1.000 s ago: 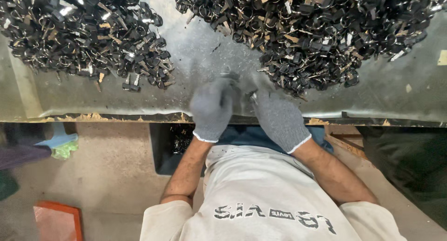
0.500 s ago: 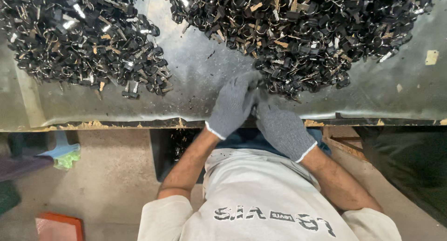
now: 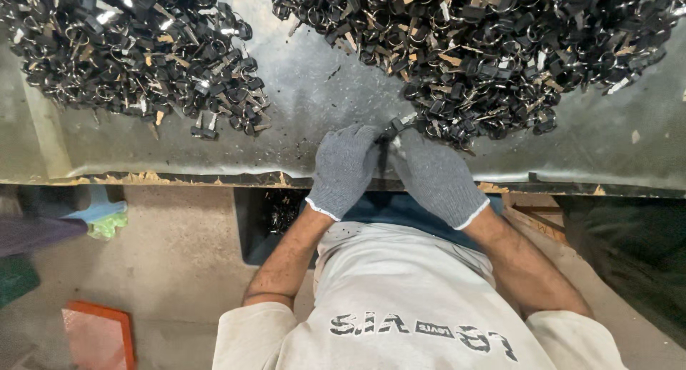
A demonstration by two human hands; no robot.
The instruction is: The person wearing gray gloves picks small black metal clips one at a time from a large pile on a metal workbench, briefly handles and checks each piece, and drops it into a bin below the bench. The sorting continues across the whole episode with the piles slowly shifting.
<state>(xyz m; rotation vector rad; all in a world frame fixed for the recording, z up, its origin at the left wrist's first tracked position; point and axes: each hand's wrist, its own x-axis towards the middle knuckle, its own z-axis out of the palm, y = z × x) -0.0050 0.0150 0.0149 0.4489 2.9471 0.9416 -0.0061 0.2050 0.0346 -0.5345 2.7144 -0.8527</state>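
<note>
Evidently mid-work: both gloved hands, left hand [image 3: 344, 168] and right hand [image 3: 436, 176], pinch one small black part [image 3: 386, 136]; big pile [image 3: 486, 48] at 1 o'clock, smaller pile [image 3: 128, 56] at 10 o'clock on the bench [image 3: 314, 91].

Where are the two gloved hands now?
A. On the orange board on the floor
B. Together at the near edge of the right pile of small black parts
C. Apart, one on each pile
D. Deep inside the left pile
B: the left hand and right hand meet over a small dark part at the near edge of the right pile.
</note>
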